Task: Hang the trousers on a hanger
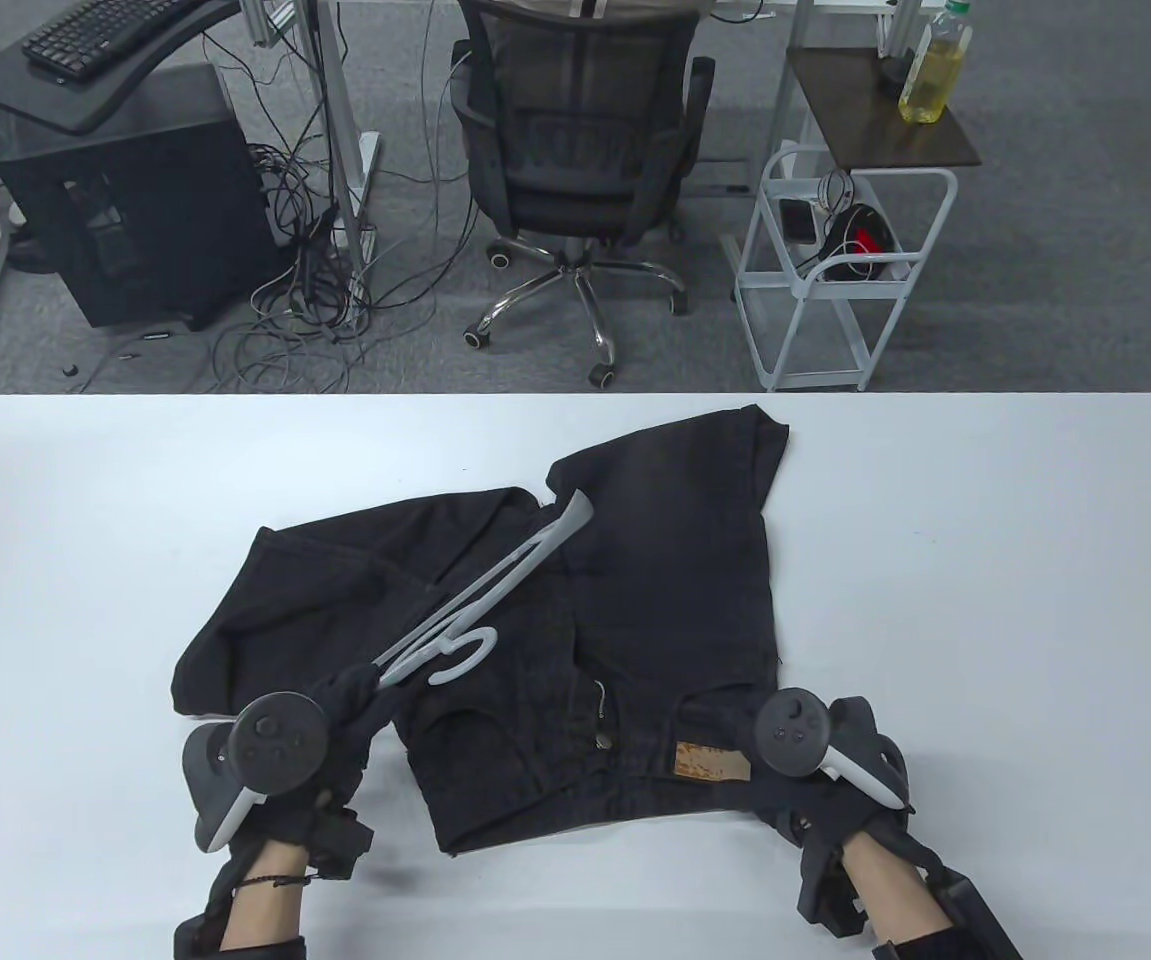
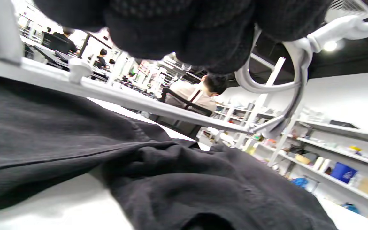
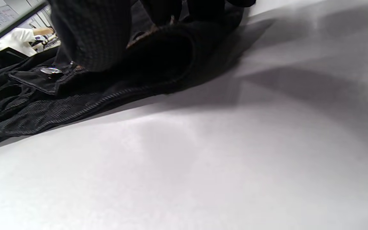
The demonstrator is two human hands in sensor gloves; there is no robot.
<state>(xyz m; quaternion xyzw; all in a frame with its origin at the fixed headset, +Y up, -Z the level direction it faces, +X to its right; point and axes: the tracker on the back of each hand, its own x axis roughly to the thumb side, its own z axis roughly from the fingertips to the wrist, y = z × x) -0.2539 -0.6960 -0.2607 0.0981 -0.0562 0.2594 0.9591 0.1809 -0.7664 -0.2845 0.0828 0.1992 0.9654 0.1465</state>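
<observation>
Left table margin (image 1: 65, 560): bare white top from the left edge in to the trousers' left leg hem; wide room there.
Left hand (image 1: 335, 720): at the near left of the garment, gloved fingers (image 2: 184, 35) wrapped around one end of the hanger, gripping it; tracker on the back of the hand.
Hanger (image 1: 495, 590): pale grey plastic, held tilted over the trousers, running from the left hand up and right to its far tip above the crotch area; hook curling near the hand; bar seen clear of the cloth in the left wrist view.
Trousers (image 1: 655, 560): black denim shorts spread flat mid-table, waistband toward the near edge, brown patch on the waistband at right, one leg reaching left, the other toward the far edge.
Right hand (image 1: 815, 790): on the right end of the waistband, fingers (image 3: 91, 35) pressing down on the cloth at the band; closed or merely resting, cannot tell.
Right table margin (image 1: 1015, 600): bare top from the shorts' right edge out to the rounded far-right corner.
</observation>
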